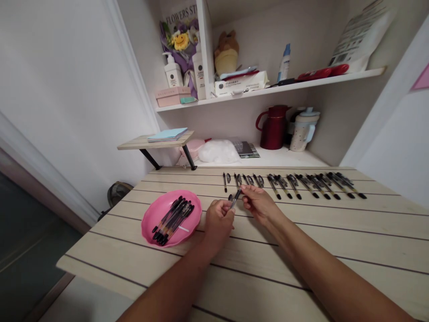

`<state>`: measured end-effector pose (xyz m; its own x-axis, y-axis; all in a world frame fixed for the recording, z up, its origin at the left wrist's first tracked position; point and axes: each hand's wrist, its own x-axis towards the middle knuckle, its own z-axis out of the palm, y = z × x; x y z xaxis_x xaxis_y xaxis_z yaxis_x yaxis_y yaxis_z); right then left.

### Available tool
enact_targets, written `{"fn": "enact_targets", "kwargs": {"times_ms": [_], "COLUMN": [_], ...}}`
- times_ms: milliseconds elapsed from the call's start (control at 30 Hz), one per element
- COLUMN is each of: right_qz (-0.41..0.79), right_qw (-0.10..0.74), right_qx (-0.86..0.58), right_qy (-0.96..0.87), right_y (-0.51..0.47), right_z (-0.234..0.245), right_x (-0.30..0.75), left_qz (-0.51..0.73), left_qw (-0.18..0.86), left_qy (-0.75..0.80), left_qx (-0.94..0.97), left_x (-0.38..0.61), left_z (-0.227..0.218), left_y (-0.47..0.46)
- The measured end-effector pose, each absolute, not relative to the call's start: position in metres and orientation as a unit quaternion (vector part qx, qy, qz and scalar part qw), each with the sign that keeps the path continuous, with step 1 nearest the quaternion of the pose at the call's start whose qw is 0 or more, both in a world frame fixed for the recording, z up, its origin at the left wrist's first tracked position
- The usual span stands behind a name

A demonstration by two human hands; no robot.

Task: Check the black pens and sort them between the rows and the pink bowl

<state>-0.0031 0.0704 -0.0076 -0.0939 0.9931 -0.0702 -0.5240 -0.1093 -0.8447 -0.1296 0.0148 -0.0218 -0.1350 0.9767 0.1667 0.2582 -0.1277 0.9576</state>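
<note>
My left hand (pixel 219 219) is closed around the lower part of a black pen (pixel 236 197), which points up and to the right. A small dark piece, perhaps its cap, shows beside the pen at my left fingers. At the pen's upper end, my right hand (pixel 258 202) pinches with thumb and fingertips. Left of my hands, a pink bowl (pixel 146 223) with a wavy rim holds a bundle of black pens (pixel 173 220) and a short white stick (pixel 183 228). Beyond my hands lie pens with separate caps (pixel 229 177), and a row of pens (pixel 317 187) stretches right.
A small raised stand (pixel 134 143) with blue paper (pixel 167 135) stands at the table's back left. Behind the table are a white plastic bag (pixel 218 152), a red jug (pixel 274 129) and a pale tumbler (pixel 303 132). A shelf (pixel 301 85) with bottles hangs above.
</note>
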Motion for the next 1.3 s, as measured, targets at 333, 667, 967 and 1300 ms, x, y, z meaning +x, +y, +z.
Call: {"fn": "enact_targets", "kwargs": {"times_ms": [333,667,967,1300], "right_qz": [0.677,0.696,0.708,0.716], "right_qw": [0.56,0.541,0.521,0.496], "right_qx": [-0.326,-0.315,-0.309,-0.324], "right_qy": [-0.349,-0.35,-0.363,-0.37], "right_y": [0.067,0.068,0.07,0.071], "right_z": [0.001,-0.003,-0.003,-0.004], "right_x": [-0.002,0.001,0.008,0.007], "left_qz": [0.547,0.539,0.539,0.535], "left_qw": [0.382,0.406,0.412,0.404], "left_qy": [0.521,0.514,0.517,0.521], "left_qx": [0.532,0.53,0.522,0.529], "left_x": [-0.128,-0.129,-0.129,-0.129], "left_z": [-0.023,-0.027,-0.025,-0.026], "left_y": [0.016,0.017,0.016,0.016]}}
